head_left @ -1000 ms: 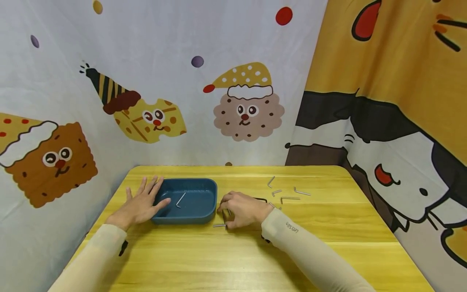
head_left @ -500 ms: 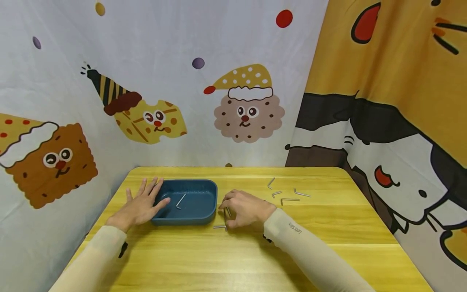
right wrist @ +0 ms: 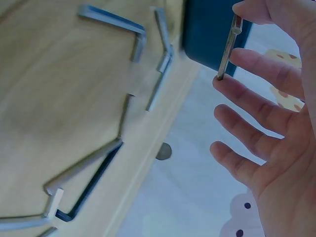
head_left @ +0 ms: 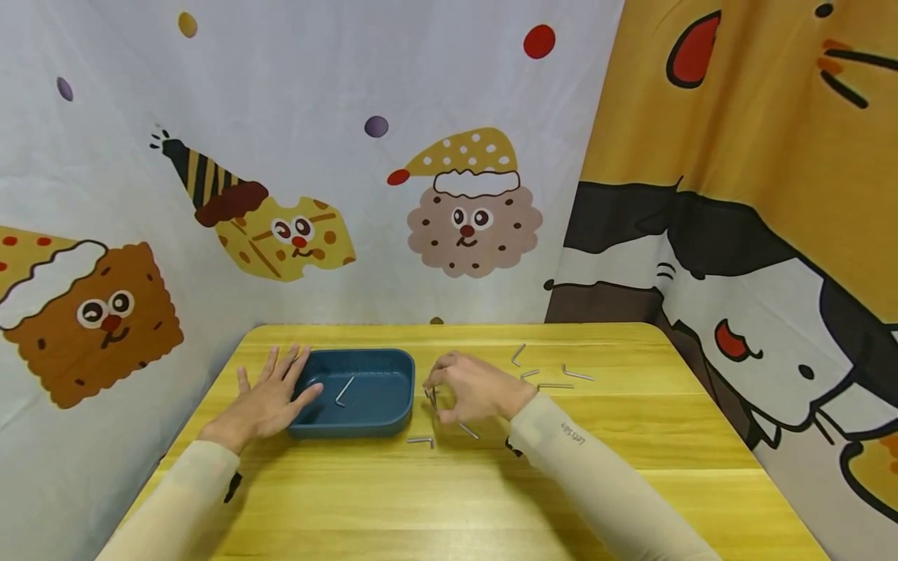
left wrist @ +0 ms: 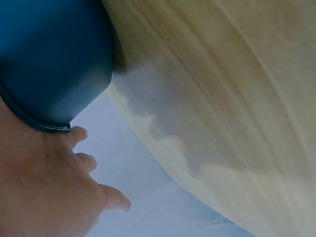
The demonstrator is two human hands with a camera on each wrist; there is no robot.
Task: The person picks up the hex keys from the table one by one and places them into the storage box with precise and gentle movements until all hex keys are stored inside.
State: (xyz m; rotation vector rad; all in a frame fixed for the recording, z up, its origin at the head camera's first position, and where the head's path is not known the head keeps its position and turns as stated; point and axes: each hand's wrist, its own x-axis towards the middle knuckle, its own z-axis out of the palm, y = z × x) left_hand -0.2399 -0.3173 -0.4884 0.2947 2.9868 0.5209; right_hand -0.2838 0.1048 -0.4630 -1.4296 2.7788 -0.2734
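Observation:
My right hand (head_left: 473,387) is raised just right of the blue tray (head_left: 351,431). Between thumb and fingertips it pinches a metal hex key (right wrist: 228,52), clearest in the right wrist view. My left hand (head_left: 263,405) lies over the tray's left rim with its fingers spread and straight. In the left wrist view, that hand (left wrist: 44,182) is against the tray wall (left wrist: 59,64). One silver hex key (head_left: 344,391) lies inside the tray. Under and in front of the right hand lie two loose hex keys, one silver (head_left: 421,442) and another slanted (head_left: 468,431).
Several more hex keys are scattered on the wooden table (head_left: 449,506) to the right of my hand, among them a long one (head_left: 556,386) and one at the back (head_left: 519,354). In the right wrist view a dark hex key (right wrist: 94,182) lies among them. Patterned cloth (head_left: 316,93) hangs behind.
My right hand has risen a little from the table with a hex key in its fingertips, exposing a slanted key beneath. My left hand has stayed on the tray.

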